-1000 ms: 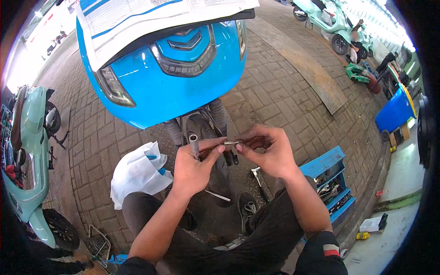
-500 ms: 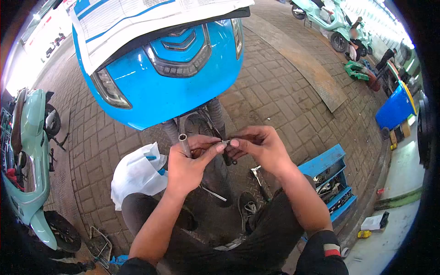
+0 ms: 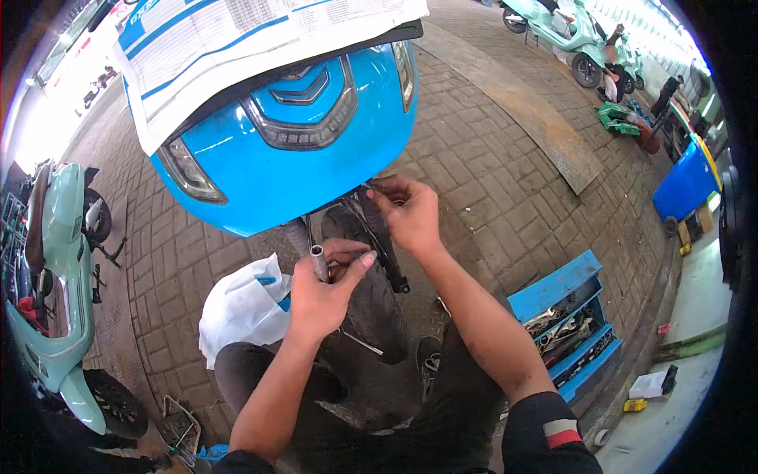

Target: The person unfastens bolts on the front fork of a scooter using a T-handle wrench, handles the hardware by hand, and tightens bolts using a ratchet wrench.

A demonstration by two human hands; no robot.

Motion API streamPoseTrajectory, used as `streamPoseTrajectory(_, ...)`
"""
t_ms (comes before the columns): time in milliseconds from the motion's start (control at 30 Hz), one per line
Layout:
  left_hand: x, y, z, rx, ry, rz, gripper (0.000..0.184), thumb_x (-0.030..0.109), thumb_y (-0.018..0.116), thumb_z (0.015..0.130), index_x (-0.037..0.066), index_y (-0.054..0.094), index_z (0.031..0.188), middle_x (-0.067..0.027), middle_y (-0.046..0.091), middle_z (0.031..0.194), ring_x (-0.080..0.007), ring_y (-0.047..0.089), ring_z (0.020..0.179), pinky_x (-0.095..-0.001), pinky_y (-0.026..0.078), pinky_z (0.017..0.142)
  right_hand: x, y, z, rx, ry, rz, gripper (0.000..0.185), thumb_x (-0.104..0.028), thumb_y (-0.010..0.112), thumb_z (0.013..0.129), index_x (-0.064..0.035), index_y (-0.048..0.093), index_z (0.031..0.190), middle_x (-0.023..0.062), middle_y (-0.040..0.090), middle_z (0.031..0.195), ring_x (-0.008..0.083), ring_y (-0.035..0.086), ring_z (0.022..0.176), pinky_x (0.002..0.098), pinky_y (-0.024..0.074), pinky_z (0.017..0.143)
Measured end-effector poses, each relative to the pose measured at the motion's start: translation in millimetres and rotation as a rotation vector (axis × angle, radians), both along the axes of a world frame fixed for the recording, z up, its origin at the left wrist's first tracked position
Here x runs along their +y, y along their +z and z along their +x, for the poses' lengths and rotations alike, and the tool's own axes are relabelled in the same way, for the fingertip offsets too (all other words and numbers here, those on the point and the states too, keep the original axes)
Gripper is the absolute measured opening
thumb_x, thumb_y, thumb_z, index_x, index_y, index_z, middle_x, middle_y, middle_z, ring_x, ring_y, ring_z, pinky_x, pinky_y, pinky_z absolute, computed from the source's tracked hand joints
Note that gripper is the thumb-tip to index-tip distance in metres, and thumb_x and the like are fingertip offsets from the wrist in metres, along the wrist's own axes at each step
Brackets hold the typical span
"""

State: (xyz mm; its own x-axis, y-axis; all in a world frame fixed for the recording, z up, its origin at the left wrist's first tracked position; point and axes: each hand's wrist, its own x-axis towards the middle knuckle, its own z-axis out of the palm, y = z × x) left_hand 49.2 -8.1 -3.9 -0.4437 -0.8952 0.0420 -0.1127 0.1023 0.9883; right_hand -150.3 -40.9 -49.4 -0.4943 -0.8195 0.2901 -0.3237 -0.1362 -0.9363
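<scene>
Nearest, the socket wrench (image 3: 318,254) is gripped in the left hand (image 3: 320,294), socket end up, shaft held under curled fingers; thumb and forefinger are brought close together, and whether anything small is pinched there cannot be told. A metal rod (image 3: 362,342) is seen below that hand, probably part of the same tool. Front tyre (image 3: 377,320) is seen just beyond.

Right hand (image 3: 407,221) is raised to the fork (image 3: 377,229), under the lower edge of the blue scooter's front panel (image 3: 312,178). Its fingers are bent and drawn together, fingertips partly hidden; whether a small part is held cannot be told. Step in hand is judged to be finger work at the fork, with the wrench held but not applied. Steady fingertips and a clear line past the panel edge seem called for by the next move.

White bundle (image 3: 241,320) is left of the tyre, on the paving; blue toolbox (image 3: 554,286), open with tools inside, is to the right. Paper sheets (image 3: 213,59) are laid over the scooter's top. Farther off: mint scooter (image 3: 73,276) at left, blue bin (image 3: 681,188) at right, a seated person (image 3: 611,79) beside parked scooters (image 3: 584,67).
</scene>
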Motion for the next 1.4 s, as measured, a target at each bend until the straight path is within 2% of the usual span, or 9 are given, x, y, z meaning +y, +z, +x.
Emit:
streamPoseTrajectory(333,4.3,2.3,3.8,0.051,-0.034,-0.005,0.019,0.012,0.079,0.094,-0.001,0.073,0.107,-0.0034,0.073,0.091,-0.0098,0.063,0.081,-0.0263,0.049,0.071,-5.3,5.4,3.6,0.058,-0.116,0.078,0.020,-0.013,0.081,0.088,0.0055,0.076,0.093,0.0139,0.078,0.081,0.0151,0.074,0.077,0.0342,0.0563,0.070)
streamPoseTrajectory(467,3.0,-0.6,5.5,-0.025,-0.050,0.007,0.017,0.013,0.079,0.094,0.000,0.075,0.104,-0.0028,0.072,0.089,-0.0096,0.063,0.082,-0.0268,0.048,0.071,-5.3,8.0,14.0,0.206,-0.186,-0.030,0.025,-0.019,0.081,0.089,0.0051,0.074,0.092,0.0224,0.076,0.083,0.0258,0.076,0.069,0.0394,0.0558,0.066)
streamPoseTrajectory(567,4.6,2.4,3.6,-0.059,-0.052,-0.028,0.016,0.013,0.078,0.094,0.000,0.075,0.102,-0.0021,0.072,0.088,-0.0095,0.063,0.083,-0.0274,0.048,0.072,-5.0,0.7,16.4,0.239,-0.140,-0.134,0.023,-0.017,0.076,0.091,0.0048,0.071,0.096,0.0232,0.075,0.085,0.0329,0.076,0.075,0.0437,0.0569,0.070)
streamPoseTrajectory(633,3.9,1.1,4.5,-0.063,-0.058,-0.022,0.016,0.013,0.078,0.093,0.000,0.075,0.102,-0.0024,0.072,0.089,-0.0098,0.063,0.084,-0.0286,0.049,0.075,-7.4,-5.1,15.2,0.517,-0.128,-0.143,0.020,-0.015,0.069,0.095,0.0042,0.068,0.100,0.0250,0.073,0.086,0.0427,0.072,0.081,0.0502,0.0561,0.074)
streamPoseTrajectory(733,4.0,-1.8,5.0,-0.021,-0.060,-0.067,0.016,0.013,0.079,0.093,0.000,0.075,0.102,-0.0029,0.072,0.089,-0.0096,0.063,0.085,-0.0282,0.049,0.075,-5.4,2.5,16.8,0.471,-0.086,-0.106,0.028,-0.023,0.064,0.099,0.0045,0.065,0.107,0.0312,0.069,0.092,0.0524,0.067,0.084,0.0603,0.0523,0.074)
streamPoseTrajectory(1067,9.9,2.8,9.9,-0.049,-0.059,-0.052,0.017,0.017,0.079,0.094,0.004,0.075,0.105,-0.0053,0.076,0.089,-0.0099,0.068,0.082,-0.0271,0.053,0.075,-4.0,5.3,12.7,0.502,0.020,0.036,0.028,-0.025,0.058,0.103,0.0023,0.065,0.104,0.0324,0.068,0.092,0.0543,0.065,0.087,0.0626,0.0505,0.074)
streamPoseTrajectory(1133,6.3,-10.5,9.9,0.035,-0.081,-0.106,0.020,0.020,0.079,0.095,0.003,0.076,0.105,-0.0017,0.072,0.085,-0.0089,0.063,0.074,-0.0278,0.050,0.067,-4.4,8.7,13.4,0.499,-0.020,0.047,0.027,-0.022,0.060,0.101,0.0035,0.069,0.102,0.0329,0.065,0.084,0.0522,0.064,0.084,0.0605,0.0491,0.071)
streamPoseTrajectory(1267,4.2,-13.0,13.5,0.017,-0.034,-0.152,0.021,0.022,0.078,0.095,0.004,0.076,0.106,-0.0034,0.073,0.086,-0.0089,0.065,0.077,-0.0285,0.052,0.071,-0.2,22.3,16.5,0.506,-0.024,0.161,0.038,-0.029,0.058,0.103,0.0038,0.070,0.088,0.0316,0.064,0.082,0.0522,0.063,0.084,0.0599,0.0484,0.069)
streamPoseTrajectory(1400,0.9,-23.1,12.0,-0.119,-0.094,-0.132,0.024,0.027,0.077,0.096,0.007,0.076,0.109,-0.0078,0.077,0.094,-0.0143,0.072,0.086,-0.0314,0.055,0.081,-6.0,7.0,10.6,0.647,-0.026,0.248,0.035,-0.034,0.056,0.103,-0.0021,0.070,0.106,0.0281,0.069,0.085,0.0502,0.066,0.082,0.0589,0.0500,0.069)
